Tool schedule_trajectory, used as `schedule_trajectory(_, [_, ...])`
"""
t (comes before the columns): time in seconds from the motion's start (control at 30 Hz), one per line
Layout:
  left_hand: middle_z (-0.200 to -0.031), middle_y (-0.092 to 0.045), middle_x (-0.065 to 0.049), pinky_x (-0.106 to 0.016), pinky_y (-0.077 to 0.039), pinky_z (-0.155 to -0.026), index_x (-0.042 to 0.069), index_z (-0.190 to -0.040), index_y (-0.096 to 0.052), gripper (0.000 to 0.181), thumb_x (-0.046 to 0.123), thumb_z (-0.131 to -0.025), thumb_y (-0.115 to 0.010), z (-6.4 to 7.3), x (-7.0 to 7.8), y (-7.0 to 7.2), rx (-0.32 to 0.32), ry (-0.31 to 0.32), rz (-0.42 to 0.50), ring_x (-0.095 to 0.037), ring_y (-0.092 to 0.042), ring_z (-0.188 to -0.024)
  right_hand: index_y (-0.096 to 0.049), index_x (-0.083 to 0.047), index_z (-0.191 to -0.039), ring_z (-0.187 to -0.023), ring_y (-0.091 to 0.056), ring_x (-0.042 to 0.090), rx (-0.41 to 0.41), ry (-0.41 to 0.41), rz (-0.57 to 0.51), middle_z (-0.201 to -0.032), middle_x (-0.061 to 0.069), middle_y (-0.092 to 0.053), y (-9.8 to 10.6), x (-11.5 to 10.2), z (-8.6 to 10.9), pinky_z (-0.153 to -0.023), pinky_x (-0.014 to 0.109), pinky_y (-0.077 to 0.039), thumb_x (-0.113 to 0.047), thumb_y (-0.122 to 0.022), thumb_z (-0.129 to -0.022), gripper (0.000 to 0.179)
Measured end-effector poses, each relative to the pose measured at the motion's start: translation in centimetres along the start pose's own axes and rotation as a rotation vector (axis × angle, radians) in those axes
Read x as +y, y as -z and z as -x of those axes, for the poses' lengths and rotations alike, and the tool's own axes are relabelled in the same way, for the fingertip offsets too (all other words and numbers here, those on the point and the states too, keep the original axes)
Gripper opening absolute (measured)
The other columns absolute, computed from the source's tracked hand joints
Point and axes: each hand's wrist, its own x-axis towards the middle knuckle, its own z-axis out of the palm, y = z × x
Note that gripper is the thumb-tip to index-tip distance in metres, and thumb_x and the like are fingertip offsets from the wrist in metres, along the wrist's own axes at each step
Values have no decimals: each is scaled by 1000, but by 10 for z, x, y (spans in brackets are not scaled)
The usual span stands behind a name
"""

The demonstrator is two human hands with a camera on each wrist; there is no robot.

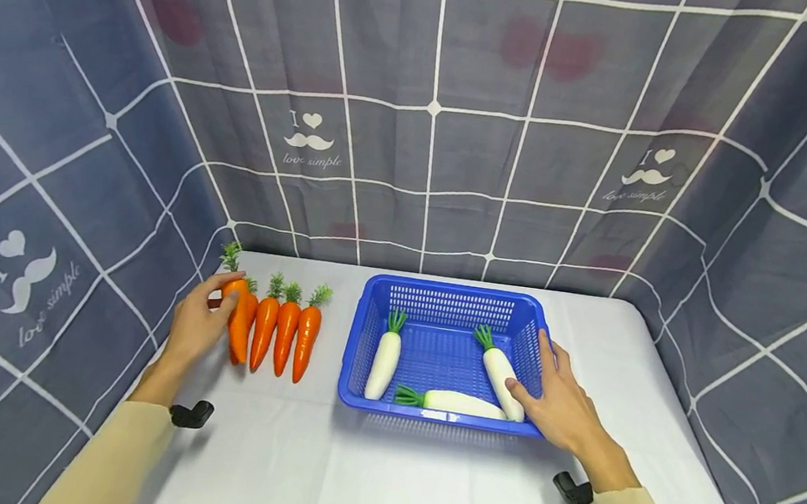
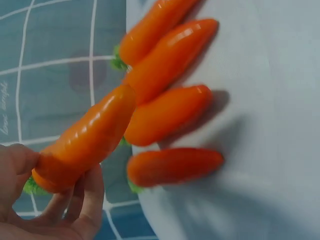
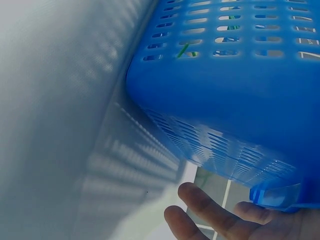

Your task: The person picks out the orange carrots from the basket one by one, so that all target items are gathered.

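My left hand [image 1: 200, 321] pinches an orange carrot [image 2: 85, 142] near its leafy top, at the left end of a row. In the left wrist view the held carrot is above the tabletop, its tip overlapping the others. Several more carrots [image 1: 285, 337] lie side by side, green tops toward the back. On the right, my right hand [image 1: 566, 402] holds the rim of a blue plastic basket [image 1: 429, 414], thumb over the inner side and fingers outside. Inside the basket are white radishes with green tops: a left radish [image 1: 383, 365], a right radish [image 1: 504, 380] and a front radish [image 1: 464, 404].
A white cloth [image 1: 316, 468] covers the table. Grey checked curtains [image 1: 476, 152] stand close behind it and at both sides. The basket's slotted side wall [image 3: 220, 75] rises beside the right hand.
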Motion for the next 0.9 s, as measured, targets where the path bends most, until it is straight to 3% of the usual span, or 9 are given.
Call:
schedule_trajectory(0.07, [-154,-74,-26,-30,-57,-90,21,-160,-72,40,24,-120,-62,-1,-10,2,4,3,-11,-53,-79,-126,1,-10,-188,-144,-62,71,2,2,-1,-187,37,-20,0,0,0,-106,85,-58,-66,-63,-114,113])
schedule_trajectory(0.13, [-154,-73,-28,-32,-57,-90,18,-160,-71,41,23,-121,-62,-3,-18,5,-4,10,-22,-56,-78,-125,1,-10,-188,-144,-62,71,3,3,0,-187,37,-20,0,-1,0,-106,85,-58,-66,-63,-114,113])
schedule_trajectory(0.23, [-151,-74,-29,-44,-63,-90,18,-157,-73,39,22,-119,-64,-6,-30,7,-9,39,-29,-56,-80,-119,1,-9,-188,-143,-63,71,4,4,2,-187,37,-21,0,-1,1,-105,85,-58,-66,-63,-113,114])
schedule_trajectory(0.37, [-150,-73,-30,-62,-66,-100,16,-154,-74,37,18,-118,-64,-9,-41,9,-20,68,-39,-56,-79,-120,1,-9,-188,-143,-63,72,6,7,3,-186,38,-21,1,-2,0,-105,86,-58,-65,-64,-113,114])
schedule_trajectory(0.43, [-150,-74,-31,-64,-64,-104,14,-153,-74,36,18,-118,-64,-10,-47,9,-26,70,-51,-55,-78,-123,1,-9,-188,-143,-63,71,6,7,1,-187,37,-20,0,-2,0,-106,85,-58,-65,-64,-113,114])
schedule_trajectory(0.47, [-152,-72,-33,-69,-61,-109,12,-154,-72,37,16,-119,-62,-10,-48,9,-39,71,-63,-57,-76,-128,0,-9,-188,-143,-63,71,7,6,-1,-187,37,-20,0,-2,0,-107,85,-58,-65,-64,-113,113])
schedule_trajectory(0.57, [-151,-72,-34,-70,-59,-114,10,-153,-72,35,16,-120,-63,-13,-54,9,-51,74,-71,-57,-74,-132,0,-9,-188,-144,-62,71,8,6,1,-187,37,-20,-1,-2,0,-107,86,-57,-66,-64,-113,114])
schedule_trajectory(0.9, [-158,-65,-38,-74,-55,-120,8,-159,-66,40,18,-122,-58,-22,-63,4,-157,158,-91,-63,-65,-143,0,-10,-188,-144,-62,72,11,-2,1,-188,36,-20,-1,-1,0,-108,86,-57,-67,-63,-113,114])
